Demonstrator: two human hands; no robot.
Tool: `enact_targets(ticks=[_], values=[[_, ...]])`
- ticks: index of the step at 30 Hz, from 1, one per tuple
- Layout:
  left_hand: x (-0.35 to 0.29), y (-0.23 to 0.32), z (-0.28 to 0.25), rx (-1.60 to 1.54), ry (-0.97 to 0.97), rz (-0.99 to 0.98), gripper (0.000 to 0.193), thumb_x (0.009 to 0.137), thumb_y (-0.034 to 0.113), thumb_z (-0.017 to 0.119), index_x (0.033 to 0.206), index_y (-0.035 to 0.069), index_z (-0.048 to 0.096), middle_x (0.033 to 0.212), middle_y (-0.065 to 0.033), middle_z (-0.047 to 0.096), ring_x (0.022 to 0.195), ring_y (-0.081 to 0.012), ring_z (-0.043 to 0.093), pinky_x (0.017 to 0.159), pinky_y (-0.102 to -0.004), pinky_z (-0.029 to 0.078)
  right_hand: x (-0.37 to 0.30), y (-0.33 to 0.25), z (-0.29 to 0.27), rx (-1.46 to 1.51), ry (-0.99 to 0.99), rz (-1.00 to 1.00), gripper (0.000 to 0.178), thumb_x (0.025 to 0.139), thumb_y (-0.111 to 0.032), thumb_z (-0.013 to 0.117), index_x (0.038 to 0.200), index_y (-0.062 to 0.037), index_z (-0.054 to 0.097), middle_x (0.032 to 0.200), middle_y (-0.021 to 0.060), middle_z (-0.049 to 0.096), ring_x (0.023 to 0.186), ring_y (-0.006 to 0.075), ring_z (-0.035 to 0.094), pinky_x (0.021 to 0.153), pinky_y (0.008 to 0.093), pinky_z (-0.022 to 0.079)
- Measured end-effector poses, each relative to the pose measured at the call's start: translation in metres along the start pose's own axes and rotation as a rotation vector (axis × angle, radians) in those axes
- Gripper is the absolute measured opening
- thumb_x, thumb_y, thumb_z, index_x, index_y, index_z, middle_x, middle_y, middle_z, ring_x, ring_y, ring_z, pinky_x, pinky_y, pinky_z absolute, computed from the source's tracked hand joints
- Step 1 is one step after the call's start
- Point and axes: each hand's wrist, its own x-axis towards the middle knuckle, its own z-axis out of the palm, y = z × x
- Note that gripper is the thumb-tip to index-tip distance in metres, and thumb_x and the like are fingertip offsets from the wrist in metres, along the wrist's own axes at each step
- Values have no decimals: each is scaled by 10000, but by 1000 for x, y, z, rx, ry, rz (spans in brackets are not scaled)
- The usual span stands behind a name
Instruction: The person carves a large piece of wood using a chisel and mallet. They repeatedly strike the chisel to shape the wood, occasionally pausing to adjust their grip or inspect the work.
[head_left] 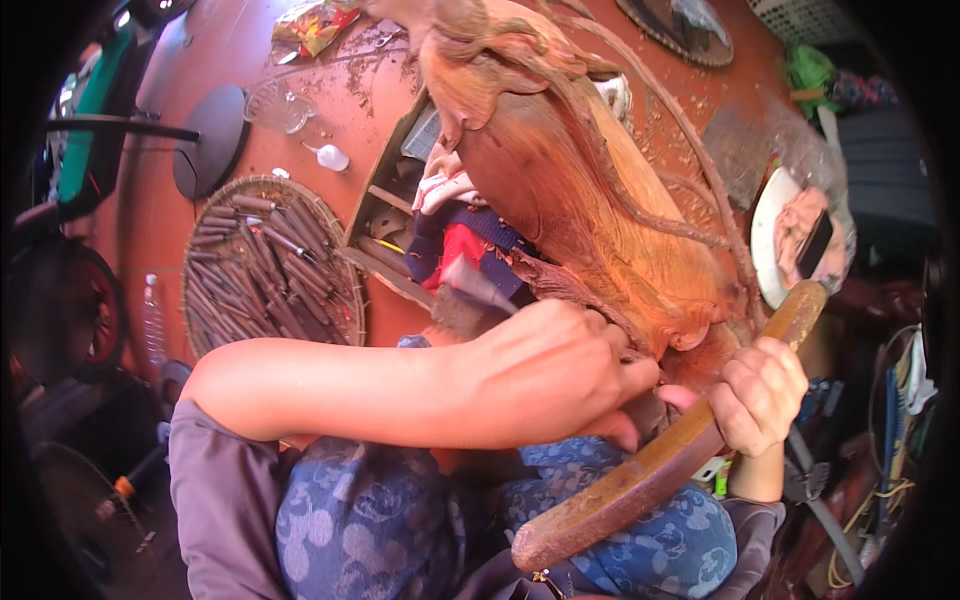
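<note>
Presently, the left grip (560, 370) is clenched at the lower end of the wooden carving (600, 200); what it holds inside the fingers I cannot tell, and whether it touches the carving is hidden also. So the carving lies just ahead of this grip, extending away from the person. To the right, near the same lower end, the right grip (757, 395) is closed around a curved wooden bar (650, 475), which hangs slantwise above the lap.

Counting from left to right, I see one clear bottle (152, 320), one round basket (268, 183) with many slim-handled tools (290, 250), too crowded to count, one small white bottle (330, 157), one open wooden box (390, 278) with cloths, one carving, one bar, and one white round object (768, 245) bearing a pink cloth (797, 215) and one black flat thing (815, 245).

As for its look, the carving is orange-brown, with folded ridges at the far end, a broad surface with fine flowing grain in the middle, and branch-like strips along the right side.
</note>
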Motion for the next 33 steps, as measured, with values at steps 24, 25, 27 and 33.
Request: enact_targets(ticks=[24, 25, 27, 33], values=[[7, -48, 9, 126, 462, 356, 399, 714, 420, 657, 539, 77, 554, 615, -68, 524, 621, -243, 547, 610, -355, 428, 10, -1, 5, -105, -97, 19, 379, 643, -235, 906, 763, -96, 574, 689, 17, 563, 610, 185, 569, 568, 315, 480], [8, -49, 8, 130, 454, 347, 399, 710, 420, 659, 536, 79, 545, 615, -68, 522, 619, -245, 547, 608, -356, 427, 10, 1, 7, -106, -90, 19, 379, 644, -237, 905, 762, -97, 573, 690, 17, 564, 614, 185, 572, 571, 318, 481], [9, -52, 7, 127, 446, 334, 389, 701, 409, 665, 532, 84, 535, 604, -64, 512, 607, -252, 543, 591, -364, 423, 10, 5, 5, -115, -91, 23, 387, 642, -239, 907, 762, -96, 569, 691, 19, 566, 619, 189, 576, 581, 323, 487], [16, -53, 6, 102, 513, 320, 375, 675, 383, 681, 498, 92, 525, 545, -62, 492, 561, -269, 541, 527, -385, 412, 5, 14, -3, -128, -82, 16, 400, 643, -220, 915, 760, -89, 557, 695, 31, 568, 628, 200, 578, 606, 344, 507]])
